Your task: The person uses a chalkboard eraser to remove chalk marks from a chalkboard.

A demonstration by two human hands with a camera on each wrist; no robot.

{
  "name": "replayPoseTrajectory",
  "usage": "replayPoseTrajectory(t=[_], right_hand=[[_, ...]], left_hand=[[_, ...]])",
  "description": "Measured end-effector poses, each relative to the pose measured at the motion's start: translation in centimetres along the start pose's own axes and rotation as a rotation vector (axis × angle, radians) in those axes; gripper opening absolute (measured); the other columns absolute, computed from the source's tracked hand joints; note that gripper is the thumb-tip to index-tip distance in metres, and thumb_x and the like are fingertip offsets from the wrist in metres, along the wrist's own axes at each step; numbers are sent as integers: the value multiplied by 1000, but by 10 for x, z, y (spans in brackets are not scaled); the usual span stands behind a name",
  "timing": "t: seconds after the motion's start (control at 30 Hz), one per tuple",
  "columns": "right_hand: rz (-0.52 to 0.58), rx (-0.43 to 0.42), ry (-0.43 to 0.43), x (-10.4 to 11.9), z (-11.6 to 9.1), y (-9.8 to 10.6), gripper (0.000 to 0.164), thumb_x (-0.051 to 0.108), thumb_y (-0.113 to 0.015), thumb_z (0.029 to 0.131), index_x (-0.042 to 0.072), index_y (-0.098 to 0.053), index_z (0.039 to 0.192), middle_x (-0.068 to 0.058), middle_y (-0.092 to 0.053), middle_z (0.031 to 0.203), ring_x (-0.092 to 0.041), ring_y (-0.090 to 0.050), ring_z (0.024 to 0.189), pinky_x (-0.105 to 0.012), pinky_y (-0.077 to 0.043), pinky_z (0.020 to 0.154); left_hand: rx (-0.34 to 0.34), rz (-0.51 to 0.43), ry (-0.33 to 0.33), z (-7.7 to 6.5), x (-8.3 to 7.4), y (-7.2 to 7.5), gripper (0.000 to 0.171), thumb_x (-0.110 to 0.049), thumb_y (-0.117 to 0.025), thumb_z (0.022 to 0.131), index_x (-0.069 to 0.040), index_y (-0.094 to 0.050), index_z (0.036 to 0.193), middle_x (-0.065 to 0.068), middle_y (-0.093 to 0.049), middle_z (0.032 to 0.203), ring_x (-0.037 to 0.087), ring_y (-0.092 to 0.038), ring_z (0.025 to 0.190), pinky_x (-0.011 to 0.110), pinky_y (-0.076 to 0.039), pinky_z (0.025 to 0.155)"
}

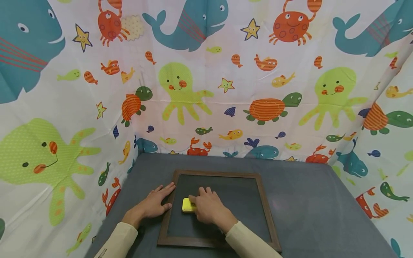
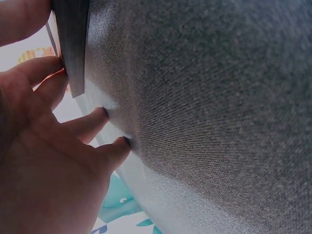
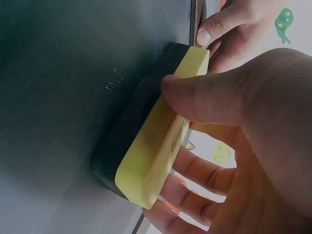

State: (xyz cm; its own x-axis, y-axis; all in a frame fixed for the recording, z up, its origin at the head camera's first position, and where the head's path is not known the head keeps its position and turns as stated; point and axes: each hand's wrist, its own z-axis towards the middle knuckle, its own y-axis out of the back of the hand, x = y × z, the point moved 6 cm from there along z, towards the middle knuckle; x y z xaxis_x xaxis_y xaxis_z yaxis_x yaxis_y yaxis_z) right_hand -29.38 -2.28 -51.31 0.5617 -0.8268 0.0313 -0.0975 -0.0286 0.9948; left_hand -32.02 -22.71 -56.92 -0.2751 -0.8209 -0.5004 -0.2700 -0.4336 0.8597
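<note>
A chalkboard (image 1: 238,211) with a brown wooden frame lies flat on the grey cloth. My right hand (image 1: 209,208) grips a yellow-and-black board eraser (image 1: 187,205) over the left half of the board. In the right wrist view the thumb lies along the eraser's near side, the fingers are on the far side, and its dark felt faces the slate. White chalk specks (image 3: 114,82) dot the slate beside it. Fingers spread, my left hand (image 1: 153,205) touches the frame's left edge. In the left wrist view, two of its fingertips (image 2: 122,141) rest on the cloth.
The grey cloth-covered table (image 1: 306,204) extends to the right of the board. A white curtain (image 1: 219,136) printed with sea animals stands behind it and along both sides.
</note>
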Motion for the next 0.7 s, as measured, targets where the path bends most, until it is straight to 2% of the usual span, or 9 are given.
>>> replayPoseTrajectory(t=[0.2, 0.5, 0.6, 0.7], right_hand=[[10, 26, 29, -1, -9, -2, 63, 34, -80, 85, 36, -56, 143, -4, -57, 120, -21, -47, 93, -35, -45, 72], [24, 9, 69, -2, -13, -3, 59, 33, -78, 87, 36, -57, 142, -3, -58, 120, -20, -47, 93, -35, -46, 73], [37, -13, 90, -4, -13, 1, 56, 33, -77, 88, 34, -58, 141, -3, -58, 121, -19, -47, 94, -35, -45, 74], [57, -56, 94, -9, -14, 14, 55, 32, -74, 90, 31, -57, 143, -3, -58, 122, -18, -46, 94, -33, -44, 75]], left_hand=[[10, -7, 6, 0, -2, -1, 72, -28, -66, 97, -19, -31, 159, -2, -22, 168, 48, -17, 151, 74, -12, 115], [4, -12, 6, 1, -2, 0, 72, -28, -66, 97, -19, -31, 159, -2, -22, 168, 47, -17, 152, 73, -11, 116], [3, -10, 5, 0, -2, 0, 72, -28, -65, 97, -19, -31, 159, -2, -21, 168, 47, -17, 152, 73, -11, 116], [5, -14, 6, -1, -2, 1, 72, -27, -65, 97, -19, -30, 160, -2, -21, 168, 47, -16, 152, 73, -11, 116]])
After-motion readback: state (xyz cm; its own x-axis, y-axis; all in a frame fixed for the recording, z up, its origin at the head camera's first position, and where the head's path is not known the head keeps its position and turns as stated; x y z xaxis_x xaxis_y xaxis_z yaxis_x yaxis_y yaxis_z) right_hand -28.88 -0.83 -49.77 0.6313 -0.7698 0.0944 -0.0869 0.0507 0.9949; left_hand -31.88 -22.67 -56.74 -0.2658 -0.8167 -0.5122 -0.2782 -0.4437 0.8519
